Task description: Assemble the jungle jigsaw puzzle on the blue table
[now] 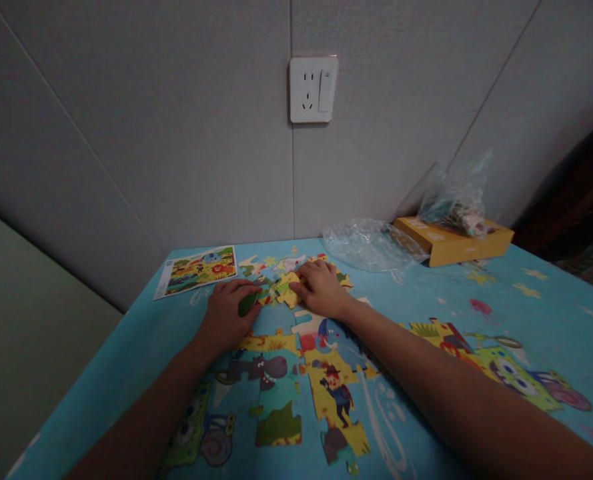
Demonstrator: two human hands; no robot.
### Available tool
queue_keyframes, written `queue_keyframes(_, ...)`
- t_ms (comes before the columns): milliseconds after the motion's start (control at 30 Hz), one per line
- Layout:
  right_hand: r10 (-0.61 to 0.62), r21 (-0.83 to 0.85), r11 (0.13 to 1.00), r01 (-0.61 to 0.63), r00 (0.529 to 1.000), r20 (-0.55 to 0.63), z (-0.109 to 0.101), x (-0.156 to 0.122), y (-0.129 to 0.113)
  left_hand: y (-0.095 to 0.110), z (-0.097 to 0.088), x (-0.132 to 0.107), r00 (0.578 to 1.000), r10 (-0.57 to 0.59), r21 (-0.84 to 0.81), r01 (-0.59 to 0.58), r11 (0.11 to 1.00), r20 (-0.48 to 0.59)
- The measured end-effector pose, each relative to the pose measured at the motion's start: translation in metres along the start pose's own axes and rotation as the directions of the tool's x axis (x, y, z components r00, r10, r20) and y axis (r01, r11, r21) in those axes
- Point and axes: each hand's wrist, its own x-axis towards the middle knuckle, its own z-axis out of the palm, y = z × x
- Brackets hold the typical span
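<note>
We faced a blue-covered table (136, 347). At six o'clock lay joined puzzle sections (271, 377); our right forearm (411, 363) slanted across their two-o'clock side and, by dragging, could have parted the joins. An orange box (469, 252) sat at three, a picture card (196, 273) near nine. At five, our right hand (321, 287) partly covered loose pieces (287, 289); we couldn't tell whether it gripped any. At eight, our left hand (230, 310) pinched a dark green piece (247, 303), which a slack hold might have dropped.
</note>
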Motion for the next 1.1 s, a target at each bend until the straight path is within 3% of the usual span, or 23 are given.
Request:
queue_keyframes(167,0.032,0.117,0.993,-0.025,0.998,-0.051,-0.002,0.003,0.004,0.002,-0.002,0.000,1.000,-0.007,-0.018,0.007,1.000,-0.005)
queue_keyframes(267,0.061,0.209,0.977,-0.046,0.996,-0.068,-0.005,0.005,0.002,0.006,-0.004,0.000,0.998,-0.002,-0.028,0.001,1.000,-0.062)
queue_keyframes(333,0.084,0.349,0.936,-0.047,0.992,-0.093,-0.006,0.006,-0.002,0.011,-0.005,0.000,0.996,0.022,-0.060,-0.028,0.998,-0.089)
queue_keyframes(500,0.106,0.790,0.613,0.004,0.990,-0.088,0.005,0.004,-0.014,0.025,-0.007,-0.002,0.995,0.005,-0.267,-0.031,0.963,-0.098)
queue_keyframes(567,0.109,0.859,0.511,-0.006,0.992,-0.058,0.011,0.003,-0.016,0.030,-0.008,-0.002,0.991,-0.097,-0.376,0.058,0.925,-0.087)
queue_keyframes(667,0.127,0.917,0.398,-0.017,0.991,-0.037,0.016,0.002,-0.016,0.034,-0.011,-0.002,0.954,-0.299,-0.555,0.235,0.798,-0.027)
queue_keyframes(733,0.144,0.937,0.346,-0.047,0.990,-0.003,0.017,0.000,-0.015,0.036,-0.013,0.000,0.933,-0.358,-0.636,0.260,0.726,-0.028)
queue_keyframes(867,0.149,0.944,0.309,-0.113,0.986,0.069,0.017,-0.003,-0.016,0.037,-0.016,0.003,0.922,-0.385,-0.695,0.246,0.676,-0.048)
queue_keyframes(1100,0.158,0.945,0.320,-0.059,0.987,0.008,0.016,-0.004,-0.020,0.036,-0.015,0.001,0.875,-0.481,-0.730,0.362,0.580,0.052)
